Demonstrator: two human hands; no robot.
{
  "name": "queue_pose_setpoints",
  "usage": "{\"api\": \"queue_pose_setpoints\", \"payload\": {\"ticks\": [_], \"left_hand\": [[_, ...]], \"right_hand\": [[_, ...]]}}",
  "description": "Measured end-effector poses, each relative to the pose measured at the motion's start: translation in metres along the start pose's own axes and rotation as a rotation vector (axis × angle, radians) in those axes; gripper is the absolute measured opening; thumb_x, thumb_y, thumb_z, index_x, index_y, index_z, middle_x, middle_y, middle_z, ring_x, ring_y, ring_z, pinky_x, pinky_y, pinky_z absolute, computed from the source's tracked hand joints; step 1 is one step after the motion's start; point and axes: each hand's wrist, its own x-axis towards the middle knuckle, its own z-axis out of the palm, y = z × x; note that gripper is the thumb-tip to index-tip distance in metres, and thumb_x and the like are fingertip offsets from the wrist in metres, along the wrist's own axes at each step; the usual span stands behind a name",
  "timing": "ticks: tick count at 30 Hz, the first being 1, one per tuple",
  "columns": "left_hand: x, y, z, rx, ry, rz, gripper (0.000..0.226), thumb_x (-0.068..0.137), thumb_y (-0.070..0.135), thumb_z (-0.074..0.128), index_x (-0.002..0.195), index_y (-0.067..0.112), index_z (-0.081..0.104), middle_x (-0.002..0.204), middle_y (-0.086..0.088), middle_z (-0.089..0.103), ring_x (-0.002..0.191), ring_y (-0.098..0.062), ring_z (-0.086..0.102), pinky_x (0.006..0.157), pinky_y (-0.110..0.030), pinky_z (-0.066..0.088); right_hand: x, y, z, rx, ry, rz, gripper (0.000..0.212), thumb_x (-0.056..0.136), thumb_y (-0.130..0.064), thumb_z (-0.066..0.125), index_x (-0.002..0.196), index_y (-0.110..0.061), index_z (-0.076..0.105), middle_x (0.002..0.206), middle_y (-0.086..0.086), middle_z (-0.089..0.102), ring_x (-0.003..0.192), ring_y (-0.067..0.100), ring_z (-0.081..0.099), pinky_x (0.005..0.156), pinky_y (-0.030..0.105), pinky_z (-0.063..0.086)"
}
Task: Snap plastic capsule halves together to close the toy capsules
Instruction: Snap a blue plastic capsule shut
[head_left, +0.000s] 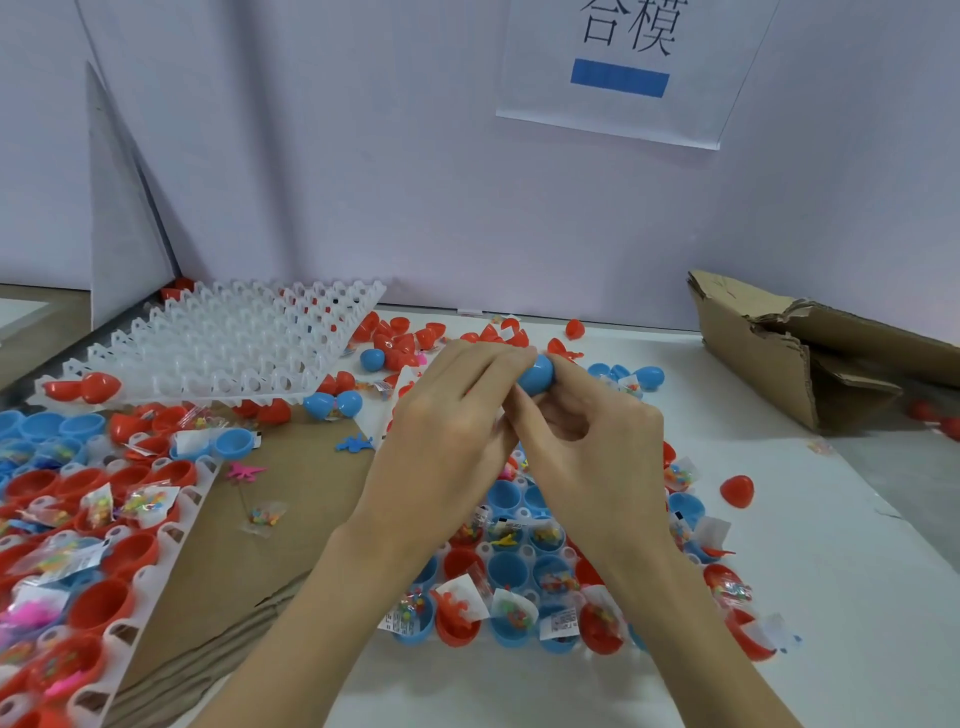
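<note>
Centre of the frame: both hands meet above the white surface (805, 597), closed together round one blue capsule (536, 373). Left hand (447, 426) has its grip clenched on the capsule from the left, fingers curled over the top; right hand (597, 431) grips it from the right and below, thumb and fingers curled round. Only the rounded blue end shows between the fingertips; cannot tell whether the halves are fully seated. Beneath the forearms, lower centre, a tray of open halves (519, 587), red and blue, many holding small packets of coloured bits. Lower left, a second filled tray (104, 545) lying on brown cardboard (291, 499). Upper left, an empty white tray (218, 348) tilted up at its far side, with loose red halves (400, 332) scattered just beyond it. A single red half (736, 491) sits alone at right. Torn cardboard box (800, 353) at the right edge. Printed sign (623, 67) on the back wall.
</note>
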Motion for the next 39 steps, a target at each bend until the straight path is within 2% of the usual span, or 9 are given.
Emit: {"api": "queue_pose_setpoints", "payload": {"ticks": [2, 5, 9, 15, 20, 25, 31, 35, 39], "left_hand": [[0.003, 0.001, -0.001, -0.107, -0.018, -0.121, 0.04, 0.08, -0.003, 0.082, 0.119, 0.003, 0.071, 0.112, -0.006, 0.072, 0.102, -0.017, 0.066, 0.096, -0.019, 0.049], [0.008, 0.001, -0.005, -0.341, -0.037, -0.35, 0.036, 0.086, 0.007, 0.08, 0.12, 0.013, 0.072, 0.111, 0.007, 0.073, 0.101, -0.006, 0.069, 0.093, -0.014, 0.051], [0.015, -0.006, -0.01, -0.708, -0.099, -0.551, 0.033, 0.091, 0.003, 0.075, 0.123, 0.011, 0.071, 0.114, 0.003, 0.075, 0.105, -0.011, 0.072, 0.092, -0.021, 0.057], [0.016, -0.01, -0.016, -0.777, -0.179, -0.483, 0.038, 0.098, 0.0, 0.065, 0.134, 0.012, 0.065, 0.127, -0.006, 0.065, 0.117, -0.021, 0.066, 0.1, -0.027, 0.054], [0.014, -0.018, -0.015, -0.667, -0.215, -0.37, 0.043, 0.101, 0.004, 0.063, 0.14, 0.023, 0.062, 0.13, 0.009, 0.064, 0.125, -0.024, 0.058, 0.106, -0.034, 0.049], [0.012, -0.018, -0.012, -0.672, -0.249, -0.322, 0.046, 0.101, 0.001, 0.06, 0.143, 0.019, 0.06, 0.131, 0.001, 0.06, 0.131, -0.025, 0.056, 0.114, -0.035, 0.045], [0.013, -0.012, -0.01, -0.661, -0.24, -0.292, 0.048, 0.096, 0.005, 0.068, 0.142, 0.015, 0.059, 0.135, 0.001, 0.062, 0.133, -0.023, 0.056, 0.114, -0.037, 0.045], [0.014, -0.012, -0.01, -0.654, -0.226, -0.361, 0.043, 0.095, 0.008, 0.071, 0.136, 0.019, 0.065, 0.133, 0.009, 0.067, 0.132, -0.012, 0.057, 0.114, -0.028, 0.043], [0.013, -0.013, -0.011, -0.648, -0.215, -0.401, 0.044, 0.093, 0.007, 0.073, 0.134, 0.021, 0.067, 0.132, 0.012, 0.069, 0.131, -0.009, 0.058, 0.114, -0.03, 0.044]], "right_hand": [[0.0, -0.002, 0.001, 0.059, 0.01, 0.04, 0.019, 0.093, -0.029, 0.072, 0.109, -0.02, 0.073, 0.086, -0.021, 0.071, 0.084, -0.006, 0.07, 0.075, 0.005, 0.05], [-0.001, -0.004, 0.003, 0.145, 0.024, 0.123, 0.025, 0.093, -0.042, 0.062, 0.116, -0.032, 0.066, 0.095, -0.029, 0.068, 0.091, -0.009, 0.069, 0.077, 0.005, 0.051], [0.005, -0.001, -0.004, 0.391, 0.012, 0.309, 0.013, 0.098, -0.03, 0.06, 0.105, -0.027, 0.071, 0.091, -0.013, 0.077, 0.087, 0.006, 0.075, 0.073, 0.014, 0.057], [0.013, 0.0, -0.017, 0.935, -0.191, 0.653, 0.023, 0.093, -0.03, 0.068, 0.109, -0.015, 0.076, 0.114, 0.009, 0.075, 0.108, 0.025, 0.072, 0.085, 0.025, 0.058], [0.017, 0.004, -0.02, 1.226, -0.351, 0.748, 0.022, 0.097, -0.029, 0.067, 0.112, -0.017, 0.077, 0.128, 0.013, 0.069, 0.123, 0.028, 0.065, 0.092, 0.03, 0.056], [0.016, 0.006, -0.019, 1.234, -0.317, 0.72, 0.042, 0.096, -0.025, 0.068, 0.131, -0.003, 0.064, 0.133, 0.018, 0.065, 0.125, 0.031, 0.063, 0.096, 0.032, 0.055], [0.013, 0.004, -0.017, 1.182, -0.262, 0.728, 0.036, 0.096, -0.028, 0.066, 0.126, -0.007, 0.069, 0.129, 0.015, 0.068, 0.121, 0.028, 0.066, 0.091, 0.03, 0.057], [0.011, 0.002, -0.015, 1.156, -0.222, 0.743, 0.035, 0.096, -0.029, 0.065, 0.123, -0.008, 0.071, 0.126, 0.014, 0.07, 0.119, 0.028, 0.067, 0.092, 0.031, 0.057], [0.008, -0.002, -0.013, 1.133, -0.189, 0.735, 0.038, 0.097, -0.029, 0.063, 0.127, -0.006, 0.068, 0.123, 0.014, 0.071, 0.117, 0.025, 0.068, 0.096, 0.032, 0.056]]}}
